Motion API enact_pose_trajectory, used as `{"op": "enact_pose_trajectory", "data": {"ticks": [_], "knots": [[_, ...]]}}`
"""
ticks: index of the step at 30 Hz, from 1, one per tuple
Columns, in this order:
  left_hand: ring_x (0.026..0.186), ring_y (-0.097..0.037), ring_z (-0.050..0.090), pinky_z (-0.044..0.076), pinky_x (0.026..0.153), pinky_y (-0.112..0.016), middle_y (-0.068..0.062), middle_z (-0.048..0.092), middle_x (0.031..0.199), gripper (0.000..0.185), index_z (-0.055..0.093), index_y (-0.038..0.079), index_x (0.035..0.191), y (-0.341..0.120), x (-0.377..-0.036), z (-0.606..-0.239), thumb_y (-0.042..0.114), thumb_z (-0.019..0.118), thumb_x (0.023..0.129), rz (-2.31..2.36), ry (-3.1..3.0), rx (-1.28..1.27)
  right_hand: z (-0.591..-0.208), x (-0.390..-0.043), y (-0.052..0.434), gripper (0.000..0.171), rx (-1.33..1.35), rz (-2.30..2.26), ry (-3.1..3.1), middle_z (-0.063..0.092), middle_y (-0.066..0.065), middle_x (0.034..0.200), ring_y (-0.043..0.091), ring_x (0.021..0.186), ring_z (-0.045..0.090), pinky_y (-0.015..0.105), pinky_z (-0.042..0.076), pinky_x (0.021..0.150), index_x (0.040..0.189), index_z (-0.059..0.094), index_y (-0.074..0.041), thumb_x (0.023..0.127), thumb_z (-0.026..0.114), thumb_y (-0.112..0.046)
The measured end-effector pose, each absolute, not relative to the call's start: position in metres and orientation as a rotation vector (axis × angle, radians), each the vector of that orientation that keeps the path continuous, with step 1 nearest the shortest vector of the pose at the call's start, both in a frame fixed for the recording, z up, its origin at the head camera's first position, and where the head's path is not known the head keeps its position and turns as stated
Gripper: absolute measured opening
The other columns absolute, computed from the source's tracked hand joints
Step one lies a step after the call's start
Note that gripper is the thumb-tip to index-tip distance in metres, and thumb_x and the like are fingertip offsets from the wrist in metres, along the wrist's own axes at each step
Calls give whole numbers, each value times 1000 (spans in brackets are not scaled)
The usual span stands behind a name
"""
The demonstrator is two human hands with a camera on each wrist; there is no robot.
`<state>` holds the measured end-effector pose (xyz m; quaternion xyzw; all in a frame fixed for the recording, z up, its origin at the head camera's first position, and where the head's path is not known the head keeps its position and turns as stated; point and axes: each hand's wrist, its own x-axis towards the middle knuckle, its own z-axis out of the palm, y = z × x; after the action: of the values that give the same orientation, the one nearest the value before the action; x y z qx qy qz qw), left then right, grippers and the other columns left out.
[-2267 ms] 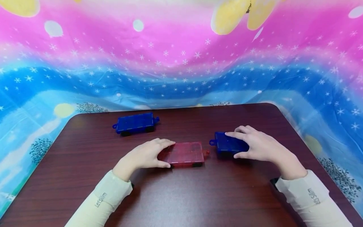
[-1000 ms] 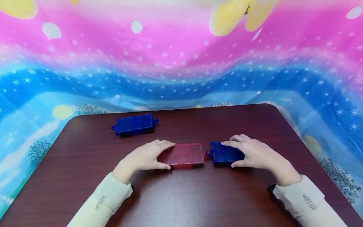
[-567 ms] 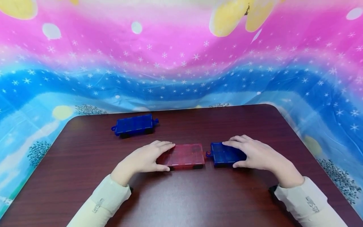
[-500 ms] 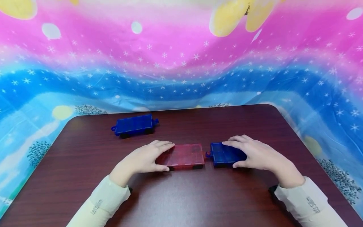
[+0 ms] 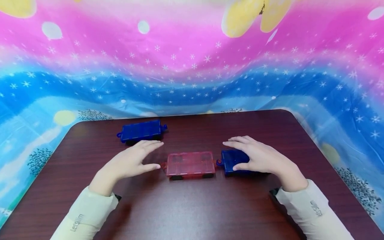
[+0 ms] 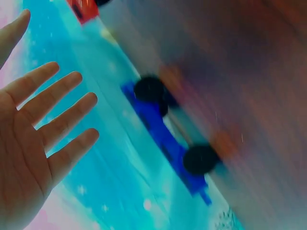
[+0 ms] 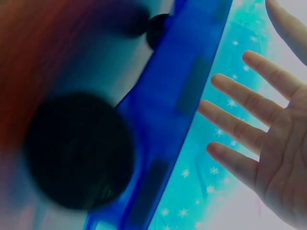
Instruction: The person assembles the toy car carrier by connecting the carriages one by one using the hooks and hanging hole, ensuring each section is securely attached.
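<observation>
**Red wagon [image 5: 190, 163] and near blue wagon [image 5: 228, 160] in line, both hands spread and holding nothing**

Nearest the viewer, two pale sleeves [image 5: 85, 208] with printed lettering extend over a dark brown tabletop [image 5: 189, 210]. The right hand [image 5: 259, 156] lies over the right part of the near blue wagon and hides much of it. Its fingers are extended and separated, with the thumb well apart, and grip nothing; whether a fingertip touches the wagon cannot be told. The left hand [image 5: 129, 161] is likewise spread, thumb apart from the fingers, and grasps nothing; its thumb tip lies just beside the left end of the red wagon. In the left wrist view its palm and separated fingers show plainly.

The red wagon, translucent and on black wheels, stands upright between the hands. At its right end, a small orange-red part appears within the loop of the near blue wagon.

Farther back, a second blue wagon [image 5: 142, 131] stands slightly askew near the far left edge of the tabletop, apart from the other two. Behind the tabletop hangs a pink and blue cloth [image 5: 186, 58] patterned with white snowflakes.
</observation>
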<state>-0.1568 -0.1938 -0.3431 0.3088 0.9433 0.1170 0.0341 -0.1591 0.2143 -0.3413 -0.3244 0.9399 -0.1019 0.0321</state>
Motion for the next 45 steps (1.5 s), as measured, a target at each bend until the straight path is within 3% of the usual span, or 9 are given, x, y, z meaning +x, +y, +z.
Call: {"op": "enact_pose_trajectory", "data": {"ticks": [11,24,36,45], "knots": [[136,-34,27,27,107,-53,-13,33,148,72,33,12,144,-231,-201,-327,43,62,86,295,2928,799,-337,-173,178,75,-1068,-464,2816,35,0,146,22,135,31,46,39,101,143,34,-32,78,69,-48],[137,-40,21,24,106,-58,-16,25,150,76,27,13,146,-240,-250,-350,33,66,85,306,2888,682,-346,-173,139,75,-1132,-477,2675,34,-1,147,21,136,30,45,38,103,143,34,-33,78,71,-42],[137,-44,18,23,105,-61,-18,20,152,83,22,20,148,-245,-265,-362,27,71,81,313,2822,686,-354,-170,118,65,-1205,-417,2561,30,-3,149,18,136,29,42,43,97,138,39,-41,81,70,-37],[136,-45,20,24,104,-62,-18,21,152,81,23,22,148,-247,-269,-364,26,70,82,285,2810,650,-360,-172,111,67,-1257,-383,2530,28,-1,150,19,135,30,40,44,96,138,39,-40,80,71,-36]]}}
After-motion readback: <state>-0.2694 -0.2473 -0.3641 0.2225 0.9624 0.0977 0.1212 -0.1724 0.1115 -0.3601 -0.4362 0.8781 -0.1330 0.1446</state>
